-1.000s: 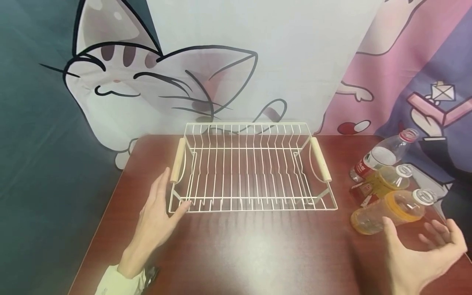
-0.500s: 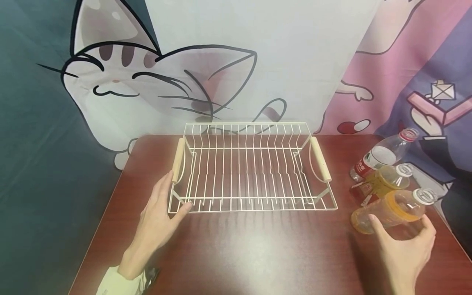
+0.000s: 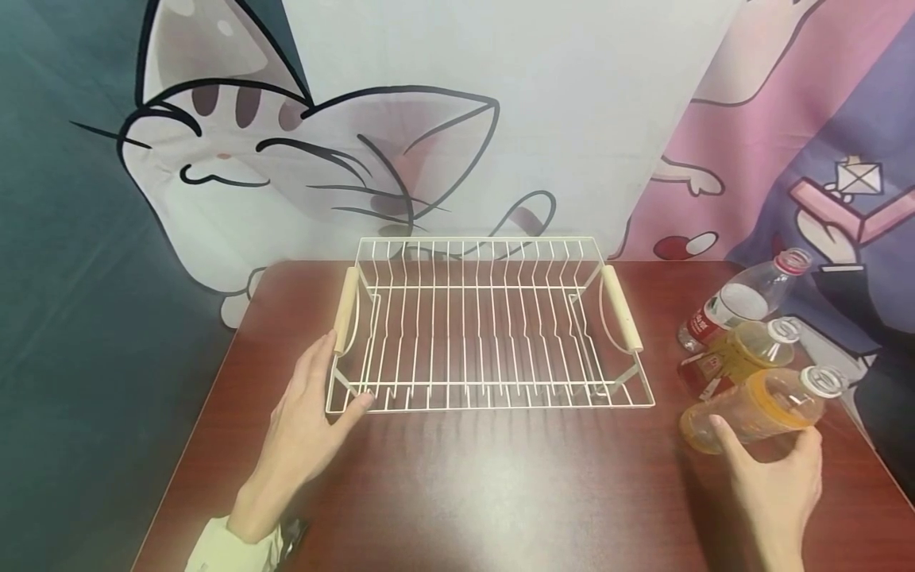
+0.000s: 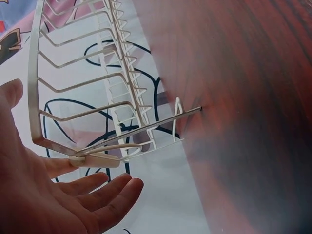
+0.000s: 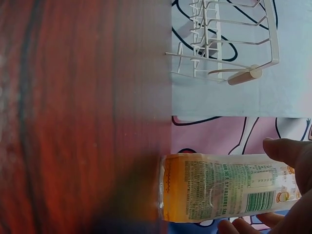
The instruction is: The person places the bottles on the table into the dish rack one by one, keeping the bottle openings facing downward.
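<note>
At the right of the head view, my right hand (image 3: pixel 777 481) holds the nearest bottle, a clear plastic drink bottle (image 3: pixel 750 409) with an orange band and white cap. Thumb and fingers lie on opposite sides of it. Green print and a barcode show on this bottle (image 5: pixel 229 187) in the right wrist view, where it stands upright on the table. On the left, my left hand (image 3: pixel 303 421) has extended fingers beside a white wire dish rack (image 3: pixel 465 385). Its fingertips meet or nearly meet the rack's pale handle (image 3: pixel 346 310); whether they touch is unclear.
Behind the held bottle stand a yellowish bottle (image 3: pixel 747 353) with a white cap and a clear red-labelled bottle (image 3: pixel 743 298) with a red cap, close together. The reddish-brown table (image 3: pixel 500 485) ends at a cartoon-printed cloth (image 3: pixel 586 119) behind the rack.
My right hand has moved left to the nearest bottle, and its fingers have closed in around it. My left hand has shifted slightly closer to the rack's handle.
</note>
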Available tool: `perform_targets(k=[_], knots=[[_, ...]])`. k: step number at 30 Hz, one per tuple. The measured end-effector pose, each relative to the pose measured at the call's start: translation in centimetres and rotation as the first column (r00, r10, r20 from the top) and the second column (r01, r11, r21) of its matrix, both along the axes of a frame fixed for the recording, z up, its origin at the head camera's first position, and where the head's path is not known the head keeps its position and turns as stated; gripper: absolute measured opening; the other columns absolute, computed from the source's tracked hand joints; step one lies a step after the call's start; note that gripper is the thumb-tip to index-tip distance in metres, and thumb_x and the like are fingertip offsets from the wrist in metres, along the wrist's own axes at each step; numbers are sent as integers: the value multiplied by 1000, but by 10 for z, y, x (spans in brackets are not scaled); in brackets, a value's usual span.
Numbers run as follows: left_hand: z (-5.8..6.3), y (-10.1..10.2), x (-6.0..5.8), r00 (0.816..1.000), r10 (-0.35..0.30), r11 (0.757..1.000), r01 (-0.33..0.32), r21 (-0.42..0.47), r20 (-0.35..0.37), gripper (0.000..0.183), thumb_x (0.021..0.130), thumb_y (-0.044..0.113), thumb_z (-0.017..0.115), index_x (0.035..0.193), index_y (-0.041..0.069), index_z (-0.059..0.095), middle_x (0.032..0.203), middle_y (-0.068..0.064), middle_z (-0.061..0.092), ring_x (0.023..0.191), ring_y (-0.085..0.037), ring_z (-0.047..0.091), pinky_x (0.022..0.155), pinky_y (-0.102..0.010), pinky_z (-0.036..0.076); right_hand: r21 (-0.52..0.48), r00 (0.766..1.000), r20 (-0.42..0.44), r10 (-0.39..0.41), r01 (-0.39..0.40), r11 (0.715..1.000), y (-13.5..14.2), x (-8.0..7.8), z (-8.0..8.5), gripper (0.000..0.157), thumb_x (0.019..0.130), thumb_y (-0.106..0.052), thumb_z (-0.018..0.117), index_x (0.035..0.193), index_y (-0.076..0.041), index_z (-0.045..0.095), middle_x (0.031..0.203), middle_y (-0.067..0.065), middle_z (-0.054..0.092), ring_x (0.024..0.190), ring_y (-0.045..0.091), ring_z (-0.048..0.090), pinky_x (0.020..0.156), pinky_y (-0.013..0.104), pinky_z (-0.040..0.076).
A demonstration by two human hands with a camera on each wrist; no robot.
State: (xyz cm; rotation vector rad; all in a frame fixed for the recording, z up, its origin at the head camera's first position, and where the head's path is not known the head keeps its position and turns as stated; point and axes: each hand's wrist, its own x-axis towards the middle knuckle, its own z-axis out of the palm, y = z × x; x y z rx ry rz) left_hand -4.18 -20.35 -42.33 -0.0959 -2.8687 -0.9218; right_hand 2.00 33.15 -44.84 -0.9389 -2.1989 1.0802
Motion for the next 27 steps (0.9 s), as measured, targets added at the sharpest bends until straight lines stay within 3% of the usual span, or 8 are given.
perform_targets(k=[3,7,10,16,22,25,27], knots=[[0,0,0,1000,-1,1000,1,-6,-1,101,102,55,74,180,24,18,181,-10,28,155,-48,44,102,-86,46,30,1000,6,15,-16,999,1,-1,-1,80,92,-28,88,159,-4,51,128,-21,48,139,39,49,122,32,34],[0,0,0,1000,-4,1000,4,-9,-3,102,102,51,76,180,24,17,181,-11,28,156,-48,43,102,-85,46,53,999,11,42,-43,998,2,-1,-1,78,95,-26,84,158,1,49,139,10,59,142,49,49,127,42,33],[1,1,0,1000,-6,1000,6,-9,-7,102,102,52,76,180,23,18,181,-12,29,157,-48,42,102,-86,46,67,998,11,59,-60,996,3,-1,0,76,96,-26,82,159,2,48,149,30,55,145,56,47,131,51,31],[1,1,0,1000,-5,1000,5,-15,-11,102,102,55,75,180,25,16,180,-12,29,157,-47,42,102,-86,45,52,999,21,32,-33,998,4,-2,-1,75,97,-28,83,159,-2,50,143,15,60,141,49,53,125,40,36],[1,2,-1,1000,-12,1000,12,-21,-3,105,102,53,76,181,25,12,180,-13,29,160,-46,38,106,-84,45,38,999,28,29,-30,999,5,0,3,77,97,-29,84,160,-3,49,150,24,59,146,52,51,127,42,34],[2,2,-1,1000,-14,1000,14,-22,4,105,102,54,75,181,25,11,181,-14,28,160,-46,37,107,-84,45,39,1000,8,23,-23,999,5,2,7,72,96,-28,85,158,-11,54,146,7,62,146,46,52,125,36,35],[2,2,-1,1000,-13,1000,14,-26,8,104,103,55,74,181,25,11,181,-13,28,160,-46,37,106,-84,45,44,1000,-14,21,-21,999,6,4,11,65,95,-27,85,155,-21,59,140,-8,62,145,33,55,122,29,34]])
